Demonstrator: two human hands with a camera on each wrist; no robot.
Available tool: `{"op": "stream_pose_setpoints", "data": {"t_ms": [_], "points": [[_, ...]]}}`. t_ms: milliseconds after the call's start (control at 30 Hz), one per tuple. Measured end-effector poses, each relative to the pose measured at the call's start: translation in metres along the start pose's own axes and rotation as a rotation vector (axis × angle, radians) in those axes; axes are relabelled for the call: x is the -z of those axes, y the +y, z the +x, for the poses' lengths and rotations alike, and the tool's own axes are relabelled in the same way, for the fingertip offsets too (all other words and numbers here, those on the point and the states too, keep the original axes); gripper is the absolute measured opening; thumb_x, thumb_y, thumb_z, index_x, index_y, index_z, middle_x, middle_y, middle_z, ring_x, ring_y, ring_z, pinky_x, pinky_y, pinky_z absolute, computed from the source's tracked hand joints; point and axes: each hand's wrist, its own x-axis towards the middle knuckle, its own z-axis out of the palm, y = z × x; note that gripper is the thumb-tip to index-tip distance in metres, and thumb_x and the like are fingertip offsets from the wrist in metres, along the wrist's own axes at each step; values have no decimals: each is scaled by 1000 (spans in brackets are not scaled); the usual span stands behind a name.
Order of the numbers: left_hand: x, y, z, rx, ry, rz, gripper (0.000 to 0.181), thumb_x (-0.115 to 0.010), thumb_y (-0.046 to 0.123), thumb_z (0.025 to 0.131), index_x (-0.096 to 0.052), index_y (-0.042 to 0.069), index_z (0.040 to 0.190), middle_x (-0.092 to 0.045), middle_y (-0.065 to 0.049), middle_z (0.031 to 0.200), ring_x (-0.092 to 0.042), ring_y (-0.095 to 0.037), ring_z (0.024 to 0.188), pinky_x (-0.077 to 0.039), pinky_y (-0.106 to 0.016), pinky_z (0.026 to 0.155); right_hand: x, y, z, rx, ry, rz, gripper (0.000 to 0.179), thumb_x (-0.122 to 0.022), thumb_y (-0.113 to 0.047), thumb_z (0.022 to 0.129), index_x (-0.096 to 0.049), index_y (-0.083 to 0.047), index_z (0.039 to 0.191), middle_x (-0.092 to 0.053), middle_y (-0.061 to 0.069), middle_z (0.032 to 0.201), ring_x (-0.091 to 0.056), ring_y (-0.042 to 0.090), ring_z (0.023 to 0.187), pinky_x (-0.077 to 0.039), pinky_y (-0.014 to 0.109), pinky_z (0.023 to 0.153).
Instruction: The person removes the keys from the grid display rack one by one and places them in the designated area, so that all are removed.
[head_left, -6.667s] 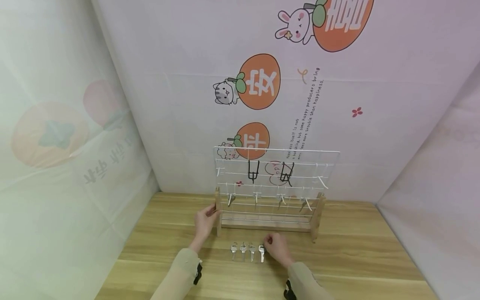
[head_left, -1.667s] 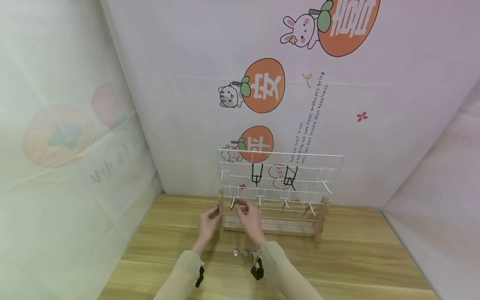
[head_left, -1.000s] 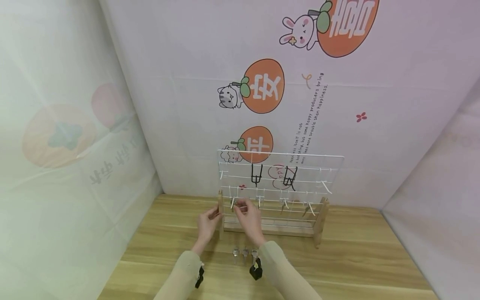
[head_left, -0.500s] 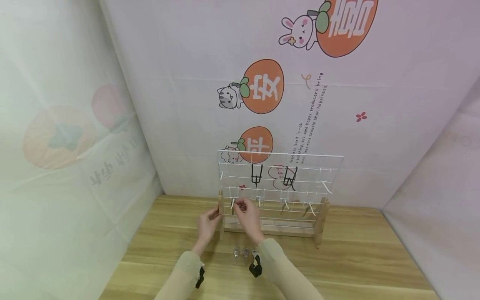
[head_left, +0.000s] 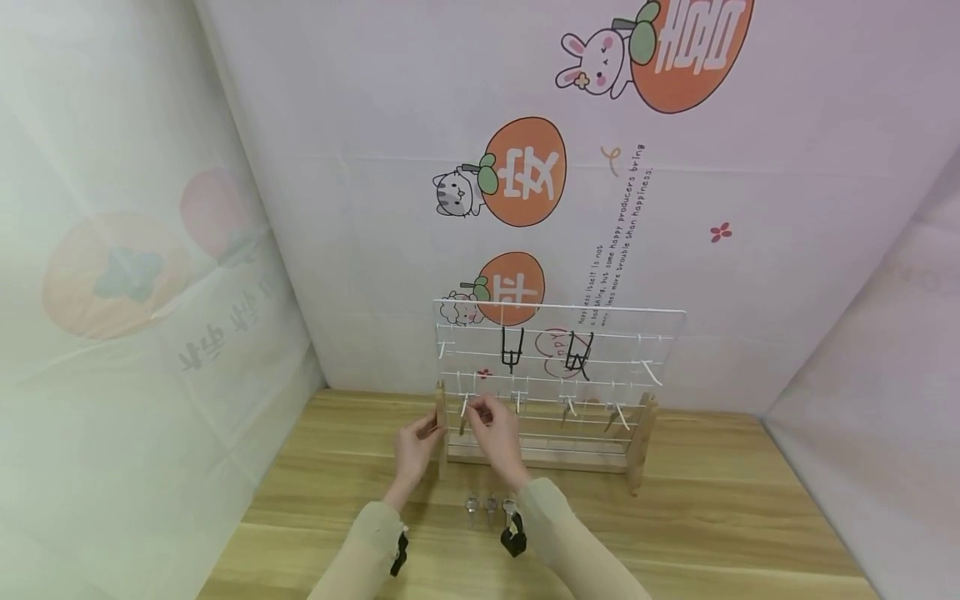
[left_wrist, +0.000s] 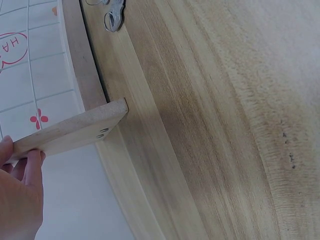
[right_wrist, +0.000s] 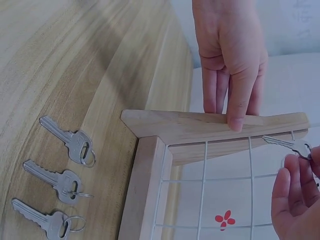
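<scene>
My left hand (head_left: 416, 450) grips the rack's left wooden upright (right_wrist: 185, 125), thumb on one face and fingers on the other. Against the white wire rack (head_left: 540, 433), my right hand (head_left: 497, 429) pinches a silver key (right_wrist: 286, 142) by its head end, at the leftmost lower hook (head_left: 465, 406). Whether its ring is over the hook cannot be told; the fingertips hide it. Three more silver keys, a left key (head_left: 471, 506), a middle key (head_left: 491, 505) and a right key (head_left: 510, 506), lie in a row on the table, each with a ring.
Other white hooks, such as the far right lower hook (head_left: 622, 417), project from the grid, with slim dark shapes beneath some. Two black wire hooks, left hook (head_left: 512, 348) and right hook (head_left: 578, 354), hang higher. A printed cloth (head_left: 390, 208) stands behind the wooden table (head_left: 720, 500).
My right hand has picked up the rightmost key of the table row and moved it up and left to the rack. Over the last second it barely shifts; my left hand stays on the upright.
</scene>
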Motion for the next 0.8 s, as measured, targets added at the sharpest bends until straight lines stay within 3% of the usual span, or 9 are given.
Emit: {"op": "stream_pose_setpoints", "data": {"t_ms": [800], "points": [[0,-1,-1,8,14,21,33,-75,-1,82,-67,-10,113,-70,-30,109,-72,-43,97,-64,-37,82,12,-18,-14,16,-16,25,5,-65,-6,87,-69,-8,89,-72,6,81,-56,2,68,-53,12,61]]}}
